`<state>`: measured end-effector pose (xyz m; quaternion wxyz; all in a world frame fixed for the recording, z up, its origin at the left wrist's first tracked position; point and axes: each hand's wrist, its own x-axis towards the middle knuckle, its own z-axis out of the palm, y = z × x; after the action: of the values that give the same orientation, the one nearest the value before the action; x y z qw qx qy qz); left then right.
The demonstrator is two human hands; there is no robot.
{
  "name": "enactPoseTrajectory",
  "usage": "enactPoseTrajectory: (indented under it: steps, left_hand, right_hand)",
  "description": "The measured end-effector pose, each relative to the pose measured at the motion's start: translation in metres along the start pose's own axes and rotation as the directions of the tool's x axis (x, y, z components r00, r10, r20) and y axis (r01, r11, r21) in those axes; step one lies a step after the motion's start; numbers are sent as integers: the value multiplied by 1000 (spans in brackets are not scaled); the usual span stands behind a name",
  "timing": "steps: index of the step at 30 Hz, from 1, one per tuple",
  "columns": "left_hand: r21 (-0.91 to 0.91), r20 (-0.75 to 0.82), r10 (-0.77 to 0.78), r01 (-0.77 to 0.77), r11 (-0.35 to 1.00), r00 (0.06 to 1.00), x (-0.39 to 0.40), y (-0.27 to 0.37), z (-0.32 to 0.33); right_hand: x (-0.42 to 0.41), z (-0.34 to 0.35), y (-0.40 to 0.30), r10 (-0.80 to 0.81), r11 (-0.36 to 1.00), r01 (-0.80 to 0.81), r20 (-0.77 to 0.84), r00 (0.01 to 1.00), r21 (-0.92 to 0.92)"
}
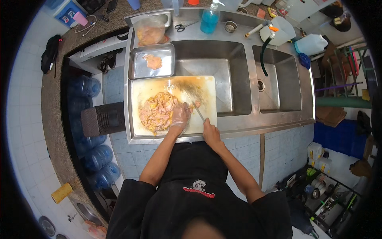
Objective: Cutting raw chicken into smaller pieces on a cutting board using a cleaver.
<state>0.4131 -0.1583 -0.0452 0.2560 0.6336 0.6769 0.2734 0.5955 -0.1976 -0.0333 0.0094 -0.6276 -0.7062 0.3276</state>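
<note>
A white cutting board (203,85) with stained patches lies on the left part of a steel sink counter. A heap of raw chicken skin or meat (158,110) covers its left half. My left hand (181,115), in a clear plastic glove, rests at the heap's right edge, fingers on a small raw piece (195,104). My right hand (211,130), without a visible glove, grips the handle of a knife (198,111); its blade points up and left across the small piece. Above the board, a steel tray (135,64) holds one flat raw piece (153,61).
Two steel sink basins (209,68) (280,83) lie to the right. Behind stand a bag of raw meat (150,33), scissors (182,27), a blue soap bottle (210,19) and a steel cup (230,26). A black hose (263,56) hangs over the right basin.
</note>
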Motion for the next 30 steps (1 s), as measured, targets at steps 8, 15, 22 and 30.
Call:
enactPoseTrajectory:
  steps: [8,15,22,30]
  left_hand:
    - [81,139,119,-131,988,983,-1,9,-11]
    - [-79,-166,-176,165,983,970,27,27,-46]
    - [188,-6,253,-248,950,967,34,12,15]
    - [-435,-38,-325,277,857,945,69,-1,-36]
  right_hand:
    - [81,-11,-47,-131,981,158,-223,966,109]
    - [-2,-16,14,34,980,-30,-14,999,196]
    - [-53,-52,51,165,875,-77,-146,975,477]
    - [-63,-51,72,191,914,-81,-247,950,398]
